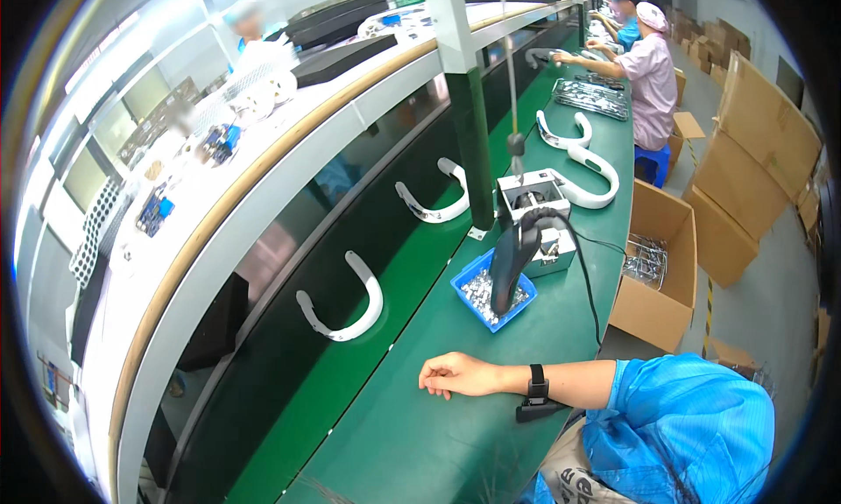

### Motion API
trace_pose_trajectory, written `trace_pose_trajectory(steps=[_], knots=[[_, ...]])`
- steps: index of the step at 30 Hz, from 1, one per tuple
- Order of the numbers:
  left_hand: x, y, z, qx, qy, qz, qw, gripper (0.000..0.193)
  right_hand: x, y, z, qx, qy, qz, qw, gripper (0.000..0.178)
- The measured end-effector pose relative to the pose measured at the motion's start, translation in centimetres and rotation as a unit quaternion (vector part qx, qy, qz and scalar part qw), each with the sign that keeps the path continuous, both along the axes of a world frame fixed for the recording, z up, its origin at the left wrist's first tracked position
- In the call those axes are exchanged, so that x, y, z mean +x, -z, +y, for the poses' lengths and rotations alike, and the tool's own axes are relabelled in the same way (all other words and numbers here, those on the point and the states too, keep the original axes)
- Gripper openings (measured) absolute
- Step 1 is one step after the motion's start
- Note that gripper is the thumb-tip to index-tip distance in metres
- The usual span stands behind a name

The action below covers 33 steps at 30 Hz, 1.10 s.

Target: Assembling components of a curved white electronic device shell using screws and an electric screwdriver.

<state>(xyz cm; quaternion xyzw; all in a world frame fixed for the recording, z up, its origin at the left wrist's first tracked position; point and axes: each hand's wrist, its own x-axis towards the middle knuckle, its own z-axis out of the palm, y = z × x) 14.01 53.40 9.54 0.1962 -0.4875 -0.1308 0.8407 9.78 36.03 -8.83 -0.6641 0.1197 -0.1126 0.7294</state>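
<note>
My right hand (459,375) rests on the green bench top (394,443), its fingers loosely curled and nothing visible in them. A black band with a small device (537,386) is around the wrist, and the sleeve is blue. Beyond the hand, a blue tray (480,316) holds many small metallic parts. A dark curved tool (508,267) with a black cable stands out over the tray, in front of a grey metal box (552,252). To the left, a white U-shaped neckband (372,307) lies on the brighter green strip. My left hand is out of view.
More white neckbands (455,208) lie along the line, with others (600,197) by a second box (526,186). A green post (470,154) rises beside them. Wire racks (591,99) stand farther off, near two seated workers. Cardboard boxes (653,316) line the right.
</note>
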Motion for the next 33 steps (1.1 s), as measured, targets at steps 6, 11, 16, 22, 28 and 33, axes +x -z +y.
trace_pose_trajectory(steps=[6,11,16,22,28,33], knots=[[-2.1,-0.7,-4.6,-0.017,0.127,0.0,0.992,0.007,-0.7,-0.3,0.8,0.0,-0.01,-0.03,0.999,0.023],[-4.2,-1.7,-7.1,-0.018,0.228,-0.006,0.974,0.008,-0.9,-0.1,0.2,-0.051,0.034,-0.101,0.993,0.034],[-4.2,-2.1,-5.9,0.004,0.23,0.006,0.973,0.01,-0.3,-1.6,1.0,-0.046,0.113,-0.038,0.992,0.039],[-2.0,-3.3,4.3,0.066,0.021,0.012,0.998,0.012,-0.9,-1.2,1.4,-0.129,0.152,-0.014,0.98,0.027],[-0.5,-4.0,2.8,0.088,0.25,-0.064,0.962,0.026,-2.3,-0.1,0.4,-0.075,0.147,0.028,0.986,0.02],[-4.6,-3.5,3.2,-0.026,0.533,0.105,0.839,0.057,0.4,1.0,1.5,-0.1,0.103,0.012,0.99,0.022]])
